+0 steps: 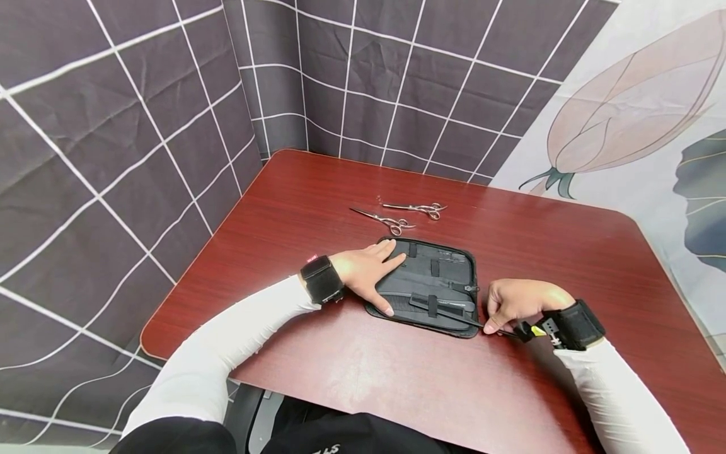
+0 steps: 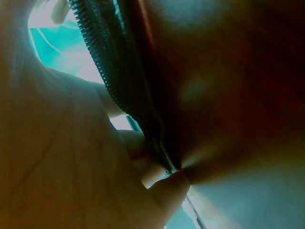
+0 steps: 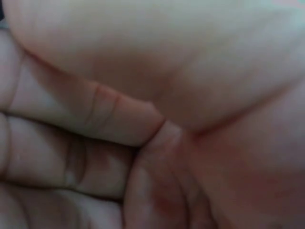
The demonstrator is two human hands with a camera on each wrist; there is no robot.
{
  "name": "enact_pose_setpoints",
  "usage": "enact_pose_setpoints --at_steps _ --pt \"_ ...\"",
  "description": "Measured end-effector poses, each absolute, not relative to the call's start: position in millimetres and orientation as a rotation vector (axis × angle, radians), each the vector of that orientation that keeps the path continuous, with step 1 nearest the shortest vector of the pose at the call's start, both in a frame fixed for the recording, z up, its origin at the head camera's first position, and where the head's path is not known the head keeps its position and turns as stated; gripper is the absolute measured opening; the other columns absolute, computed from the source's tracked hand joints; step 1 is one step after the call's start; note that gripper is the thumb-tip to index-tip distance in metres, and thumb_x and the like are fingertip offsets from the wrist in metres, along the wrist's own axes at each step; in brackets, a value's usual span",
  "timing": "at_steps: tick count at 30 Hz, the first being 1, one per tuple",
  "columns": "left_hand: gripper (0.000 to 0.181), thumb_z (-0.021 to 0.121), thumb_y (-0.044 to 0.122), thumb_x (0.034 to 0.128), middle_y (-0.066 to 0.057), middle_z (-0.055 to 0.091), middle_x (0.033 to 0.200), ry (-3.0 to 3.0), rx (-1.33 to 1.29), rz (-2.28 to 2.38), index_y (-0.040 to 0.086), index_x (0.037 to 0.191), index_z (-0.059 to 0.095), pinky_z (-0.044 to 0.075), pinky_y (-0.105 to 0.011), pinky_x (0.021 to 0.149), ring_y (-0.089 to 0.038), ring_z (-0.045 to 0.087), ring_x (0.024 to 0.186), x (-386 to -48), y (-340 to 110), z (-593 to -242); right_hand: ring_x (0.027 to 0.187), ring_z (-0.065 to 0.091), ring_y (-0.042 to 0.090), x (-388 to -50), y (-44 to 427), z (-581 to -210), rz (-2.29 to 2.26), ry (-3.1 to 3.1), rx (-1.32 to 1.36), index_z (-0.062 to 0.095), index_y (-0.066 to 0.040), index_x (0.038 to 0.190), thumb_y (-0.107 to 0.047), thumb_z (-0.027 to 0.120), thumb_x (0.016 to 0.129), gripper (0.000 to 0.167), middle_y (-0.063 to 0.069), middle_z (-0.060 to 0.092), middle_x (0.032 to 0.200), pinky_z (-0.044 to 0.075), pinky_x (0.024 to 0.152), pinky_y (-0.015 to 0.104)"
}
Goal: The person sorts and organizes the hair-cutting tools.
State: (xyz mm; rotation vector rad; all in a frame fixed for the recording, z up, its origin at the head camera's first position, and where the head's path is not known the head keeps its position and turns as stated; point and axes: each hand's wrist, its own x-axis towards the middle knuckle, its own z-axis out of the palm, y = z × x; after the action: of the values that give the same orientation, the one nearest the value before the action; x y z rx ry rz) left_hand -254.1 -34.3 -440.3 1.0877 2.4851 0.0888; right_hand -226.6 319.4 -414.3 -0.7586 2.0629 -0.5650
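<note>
A black zip case (image 1: pixel 454 280) lies open and flat on the table, with straps and a zipped pocket inside. My left hand (image 1: pixel 365 271) rests on its left side with the fingers spread; in the left wrist view the toothed zip edge (image 2: pixel 95 52) runs beside that hand (image 2: pixel 71 143). At the case's lower right corner, my right hand (image 1: pixel 513 302) pinches the thin black tail of a tail comb (image 1: pixel 448 311), which lies partly under a strap. Another black comb (image 1: pixel 399 302) sits in the case near my left thumb. Only curled fingers and palm (image 3: pixel 157 119) fill the right wrist view.
Two pairs of silver scissors lie beyond the case: one pair (image 1: pixel 388 221) close to its far edge, the other pair (image 1: pixel 422 208) farther back. The reddish wooden table (image 1: pixel 539 233) meets a dark gridded curtain (image 1: pixel 386 82) behind and a printed floral wall (image 1: pixel 624 120) on the right.
</note>
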Motion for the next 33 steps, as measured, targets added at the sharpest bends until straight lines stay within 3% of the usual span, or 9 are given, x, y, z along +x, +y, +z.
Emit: enact_pose_setpoints --at_steps 23,33 --pt "0.126 0.067 0.081 0.0792 -0.019 -0.008 0.174 2.492 1.090 0.086 0.019 0.168 0.005 0.010 -0.041 0.132 -0.030 -0.006 0.163 -255.4 -33.3 -442.3 0.049 0.053 0.001 -225.1 314.6 -414.8 -0.562 2.063 -0.823 0.074 -0.006 0.063 -0.029 0.079 0.089 0.036 0.018 0.064 0.054 0.039 0.052 0.016" --pt "0.126 0.068 0.081 0.0791 -0.019 -0.007 0.174 2.494 1.095 0.087 0.019 0.168 0.005 0.011 -0.042 0.132 -0.031 -0.006 0.163 -254.8 -33.8 -440.9 0.048 0.053 0.001 -223.9 310.5 -417.6 -0.609 2.047 -0.813 0.073 -0.002 0.064 -0.028 0.079 0.091 0.037 0.021 0.062 0.056 0.041 0.051 0.016"
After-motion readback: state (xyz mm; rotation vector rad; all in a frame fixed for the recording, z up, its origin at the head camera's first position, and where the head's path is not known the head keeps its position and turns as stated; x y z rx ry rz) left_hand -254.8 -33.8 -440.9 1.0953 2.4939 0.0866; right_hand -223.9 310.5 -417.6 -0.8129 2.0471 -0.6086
